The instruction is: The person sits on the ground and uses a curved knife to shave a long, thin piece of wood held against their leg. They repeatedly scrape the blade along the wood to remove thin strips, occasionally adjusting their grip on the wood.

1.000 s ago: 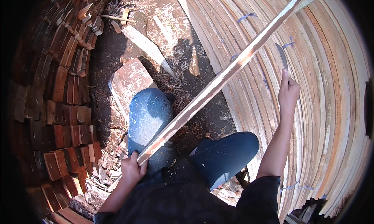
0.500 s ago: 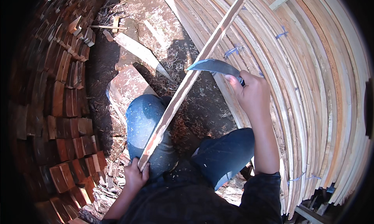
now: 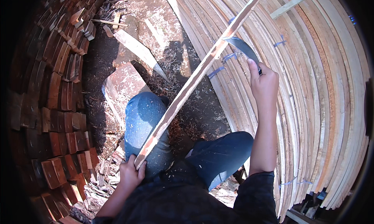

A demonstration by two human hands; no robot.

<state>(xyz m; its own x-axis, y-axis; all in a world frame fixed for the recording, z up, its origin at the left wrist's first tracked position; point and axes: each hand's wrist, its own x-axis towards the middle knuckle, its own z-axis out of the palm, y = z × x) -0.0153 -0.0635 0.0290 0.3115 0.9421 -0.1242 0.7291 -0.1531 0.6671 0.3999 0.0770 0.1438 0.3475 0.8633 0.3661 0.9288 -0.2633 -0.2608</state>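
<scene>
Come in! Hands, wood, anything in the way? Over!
Left hand grips wood strip by near end. Right hand holds curved knife, tip at strip. Left leg under strip, apart from blade.

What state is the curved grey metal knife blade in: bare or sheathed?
Bare: no sheath covers the blade, which shows from the right hand to its tip, by the long brown-and-cream wooden strip.

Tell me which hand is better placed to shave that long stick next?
Probably the right hand: it holds the knife, whose tip is at the stick. The left hand is busy gripping the stick's near end.
</scene>
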